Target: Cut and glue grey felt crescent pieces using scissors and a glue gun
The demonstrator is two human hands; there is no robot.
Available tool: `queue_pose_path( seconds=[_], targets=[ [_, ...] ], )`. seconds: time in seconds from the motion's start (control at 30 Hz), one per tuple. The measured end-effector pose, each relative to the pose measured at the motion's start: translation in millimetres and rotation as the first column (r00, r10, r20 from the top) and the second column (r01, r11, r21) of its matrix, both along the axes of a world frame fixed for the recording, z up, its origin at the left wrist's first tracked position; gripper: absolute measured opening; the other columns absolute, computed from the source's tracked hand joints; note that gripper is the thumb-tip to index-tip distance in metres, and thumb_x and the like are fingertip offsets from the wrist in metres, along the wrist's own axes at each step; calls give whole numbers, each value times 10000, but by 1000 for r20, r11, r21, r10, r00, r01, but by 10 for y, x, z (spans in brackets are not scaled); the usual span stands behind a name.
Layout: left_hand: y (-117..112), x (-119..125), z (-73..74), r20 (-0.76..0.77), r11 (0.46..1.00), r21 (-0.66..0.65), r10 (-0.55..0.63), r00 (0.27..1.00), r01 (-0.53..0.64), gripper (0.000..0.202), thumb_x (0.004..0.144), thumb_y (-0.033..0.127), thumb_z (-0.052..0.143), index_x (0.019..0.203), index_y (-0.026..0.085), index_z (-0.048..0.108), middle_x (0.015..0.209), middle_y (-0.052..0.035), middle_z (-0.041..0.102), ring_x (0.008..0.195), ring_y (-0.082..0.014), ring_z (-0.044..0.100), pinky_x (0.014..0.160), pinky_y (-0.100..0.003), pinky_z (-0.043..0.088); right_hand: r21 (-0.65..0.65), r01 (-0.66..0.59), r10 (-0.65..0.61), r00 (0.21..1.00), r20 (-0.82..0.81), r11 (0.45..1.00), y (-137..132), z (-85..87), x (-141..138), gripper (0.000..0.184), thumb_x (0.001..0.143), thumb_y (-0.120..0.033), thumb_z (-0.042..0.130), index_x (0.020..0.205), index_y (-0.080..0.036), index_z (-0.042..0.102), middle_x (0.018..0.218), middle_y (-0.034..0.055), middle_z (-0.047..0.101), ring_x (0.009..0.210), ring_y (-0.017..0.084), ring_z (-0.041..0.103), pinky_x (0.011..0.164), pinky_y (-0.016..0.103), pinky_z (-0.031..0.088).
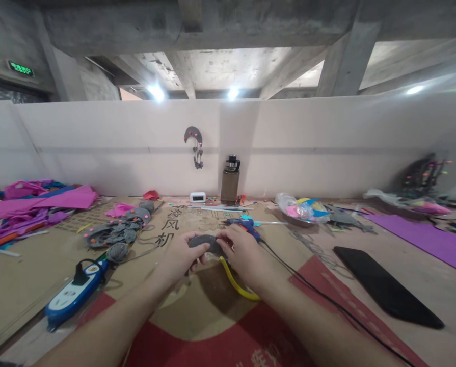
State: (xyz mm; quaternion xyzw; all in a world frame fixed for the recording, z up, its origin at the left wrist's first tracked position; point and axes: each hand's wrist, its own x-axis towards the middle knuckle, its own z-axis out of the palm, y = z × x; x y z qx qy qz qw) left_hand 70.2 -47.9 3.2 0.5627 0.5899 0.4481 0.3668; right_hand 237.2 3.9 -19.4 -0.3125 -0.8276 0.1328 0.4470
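Both my hands meet over the cardboard-covered table and grip one dark grey felt piece (206, 241). My left hand (182, 257) pinches its left end with thumb and fingers closed. My right hand (243, 252) holds its right end, fingers curled on top. A yellow strip (235, 283) curves out from under my right hand. A blue glue gun (246, 226) lies just behind my right hand, and its black cord (319, 293) runs toward the near right edge.
A blue and white power strip (73, 293) lies at the left. Grey felt pieces (116, 232) and pink foam sheets (32, 204) sit beyond it. A black strip (384, 285), purple foam (430, 237), a bottle (230, 181) and a plastic bag (302, 209) stand right and back.
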Motion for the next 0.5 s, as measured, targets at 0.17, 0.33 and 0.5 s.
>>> queue_pose_path(
  seconds=[0.17,0.33,0.5],
  targets=[
    [-62,54,91,-83,999,-41,7,997,-10,265,729,305,617,926,135,670,485,36,567,355,-57,380,356,-176,253,-2,27,-26,995,96,1000,1,11,-10,161,850,-113,512,768,-182,631,802,41,619,773,157,545,708,263,394],
    [-5,-35,38,-3,997,-50,-52,999,52,327,745,361,622,981,139,667,513,34,582,346,-48,363,352,-176,218,-213,-6,-1,999,-33,977,4,64,-7,197,867,-192,479,750,-169,636,730,28,630,686,141,539,647,246,390],
    [14,-67,18,10,998,-41,-54,998,55,312,732,372,637,940,142,672,496,33,565,339,-51,355,349,-183,204,-245,-92,72,993,-90,965,-19,84,-3,209,851,-224,478,773,-172,665,750,29,654,695,146,548,643,246,395]
  ],
)
